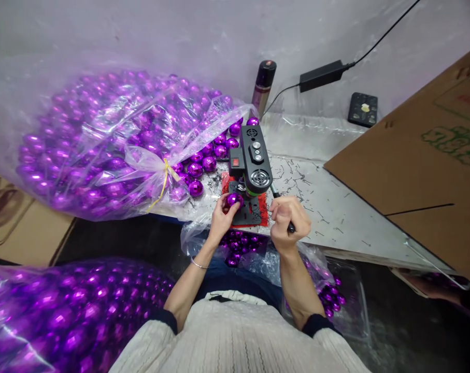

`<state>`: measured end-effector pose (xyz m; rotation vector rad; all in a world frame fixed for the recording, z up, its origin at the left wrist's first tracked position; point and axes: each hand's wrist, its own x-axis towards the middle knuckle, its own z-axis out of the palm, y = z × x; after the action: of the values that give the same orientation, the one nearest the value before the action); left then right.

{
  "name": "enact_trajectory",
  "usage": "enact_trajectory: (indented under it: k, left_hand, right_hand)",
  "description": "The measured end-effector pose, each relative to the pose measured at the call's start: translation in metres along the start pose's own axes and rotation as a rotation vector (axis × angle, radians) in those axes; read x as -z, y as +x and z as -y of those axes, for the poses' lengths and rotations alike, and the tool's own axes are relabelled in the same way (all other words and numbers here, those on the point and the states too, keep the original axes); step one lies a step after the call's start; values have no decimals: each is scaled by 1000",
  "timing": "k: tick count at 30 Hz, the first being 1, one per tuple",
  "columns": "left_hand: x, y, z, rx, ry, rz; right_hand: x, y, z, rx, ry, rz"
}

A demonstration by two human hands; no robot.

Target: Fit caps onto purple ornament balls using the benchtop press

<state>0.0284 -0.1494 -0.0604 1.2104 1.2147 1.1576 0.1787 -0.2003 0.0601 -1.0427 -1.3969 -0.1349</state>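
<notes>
Left hand (221, 216) pinches shiny purple faceted ball (235, 198), near-left of black boxy machine (257, 159); right hand (289, 220) fisted round slim black-knobbed lever (292, 227), right of machine. Likely risk: left hand nipped or ball dented, should lever move with ball askew. Ball round, no long axis; facing unclear.

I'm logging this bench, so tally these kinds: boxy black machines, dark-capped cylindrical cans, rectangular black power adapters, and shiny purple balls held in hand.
Boxy black machine: 1
Dark-capped cylindrical can: 1
Rectangular black power adapter: 1
Held shiny purple ball: 1
Total: 4
</notes>
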Motion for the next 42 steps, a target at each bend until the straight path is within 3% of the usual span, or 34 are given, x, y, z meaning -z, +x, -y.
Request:
enact_trajectory:
  k: [5,13,18,23,34,42]
  left_hand:
    - [-7,-4,5,-127,252,48]
    - [-3,1,4,-348,469,72]
    - [-13,4,12,-471,559,54]
    - [-17,4,22,-476,559,47]
    - [-15,3,24,-499,527,42]
    - [-14,3,24,-479,534,44]
  right_hand:
    - [3,-3,-1,24,-15,29]
    - [4,-2,-2,77,13,43]
    - [5,-1,-1,82,4,53]
    - [6,-7,-6,95,-12,49]
    - [-14,-56,-43,188,41,-60]
    - [-17,-65,-52,206,84,-59]
